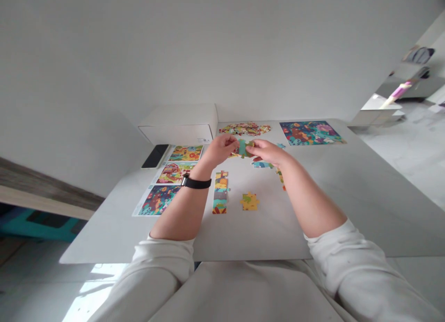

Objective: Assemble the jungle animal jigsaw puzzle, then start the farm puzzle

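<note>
Pale tabletop (pixel 313 211), viewed from above: the fingers of the left hand (pixel 220 150) and right hand (pixel 267 153) are closing narrowly from either side on a teal-and-green jigsaw piece (pixel 243 148), which is being held just above the surface between them. Nearby, a heap of loose pieces (pixel 245 129) is lying beyond the hands, while a stacked strip of pieces (pixel 220 192) and a yellow piece (pixel 249 201) are resting nearer the person. Printed puzzle pictures (pixel 158 200) are lying to the left.
</note>
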Tool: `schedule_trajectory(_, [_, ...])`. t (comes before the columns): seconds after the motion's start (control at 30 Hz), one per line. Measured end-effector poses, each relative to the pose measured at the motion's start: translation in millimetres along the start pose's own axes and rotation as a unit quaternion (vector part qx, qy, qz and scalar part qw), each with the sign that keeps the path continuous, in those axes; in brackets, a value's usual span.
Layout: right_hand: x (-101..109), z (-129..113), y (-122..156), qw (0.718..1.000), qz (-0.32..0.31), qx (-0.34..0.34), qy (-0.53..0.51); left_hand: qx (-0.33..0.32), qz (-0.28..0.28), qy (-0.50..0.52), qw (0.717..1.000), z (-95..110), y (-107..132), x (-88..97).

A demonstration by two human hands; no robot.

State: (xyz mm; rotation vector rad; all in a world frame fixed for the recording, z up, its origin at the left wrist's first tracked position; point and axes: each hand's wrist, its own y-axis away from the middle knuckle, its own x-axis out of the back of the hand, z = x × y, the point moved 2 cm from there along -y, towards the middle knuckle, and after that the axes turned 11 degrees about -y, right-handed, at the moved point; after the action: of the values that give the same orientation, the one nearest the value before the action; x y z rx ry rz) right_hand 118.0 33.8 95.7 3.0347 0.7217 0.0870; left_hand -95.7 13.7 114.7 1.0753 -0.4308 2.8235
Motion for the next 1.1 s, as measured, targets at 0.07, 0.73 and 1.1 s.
schedule_trajectory(0.07, [2,0,0,0.999,0.028,0.023,0.014,-0.013,-0.011,-0.025,1.000,-1,1,0.5])
schedule_trajectory(0.73, [0,10,-1,0.996,-0.002,0.076,0.050,-0.026,-0.109,-0.023,0.993,3,6,3.6])
schedule_trajectory(1.1, [-28,14,49,0.949,0.015,0.222,0.224,-0.023,-0.119,-0.053,0.991,-3,42,5.6])
